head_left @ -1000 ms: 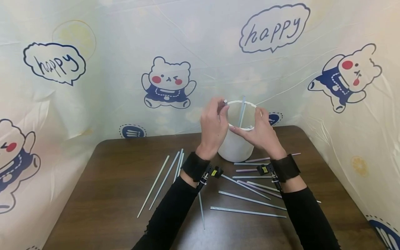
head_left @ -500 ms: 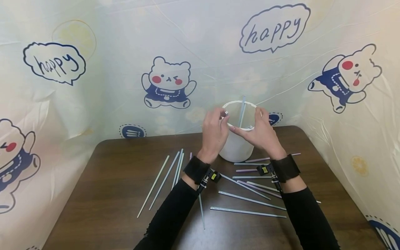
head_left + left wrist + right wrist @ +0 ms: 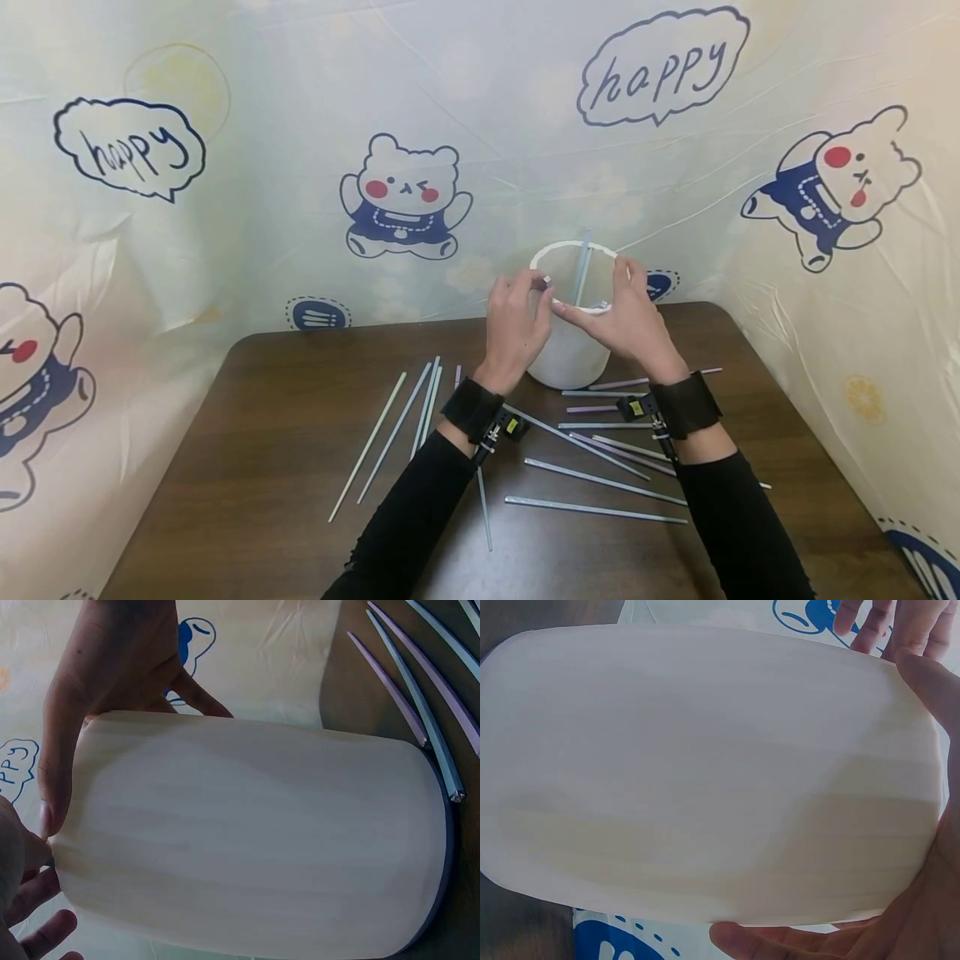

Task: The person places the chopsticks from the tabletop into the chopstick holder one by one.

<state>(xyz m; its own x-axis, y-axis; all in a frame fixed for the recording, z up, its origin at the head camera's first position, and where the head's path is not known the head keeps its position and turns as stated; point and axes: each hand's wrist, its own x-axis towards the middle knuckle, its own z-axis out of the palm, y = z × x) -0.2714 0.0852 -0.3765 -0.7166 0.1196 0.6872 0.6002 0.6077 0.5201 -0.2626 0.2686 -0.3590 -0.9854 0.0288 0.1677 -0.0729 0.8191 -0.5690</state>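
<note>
A white round container [image 3: 572, 354] stands upright at the back of the table. One light-blue stick [image 3: 582, 267] leans inside it and pokes above the rim. My right hand [image 3: 633, 321] grips the container's right side near the top, thumb along the front rim. At the left part of the rim, my left hand [image 3: 517, 329] pinches a thin stick, of which only a small silvery end [image 3: 547, 280] shows between the fingertips. In the left wrist view the container's wall [image 3: 247, 832] fills the middle, with the left fingers [image 3: 49, 934] at its top edge.
Several thin pastel sticks lie spread on the brown table [image 3: 255, 450]: a pale green stick [image 3: 367, 446] among those at left, a blue stick [image 3: 596, 509] at front right, a purple stick [image 3: 591, 409] beside the container. A printed cloth [image 3: 525, 100] hangs behind.
My left hand has come down along the container's left rim, and the silvery stick end with it. The right hand and the container have stayed in place.
</note>
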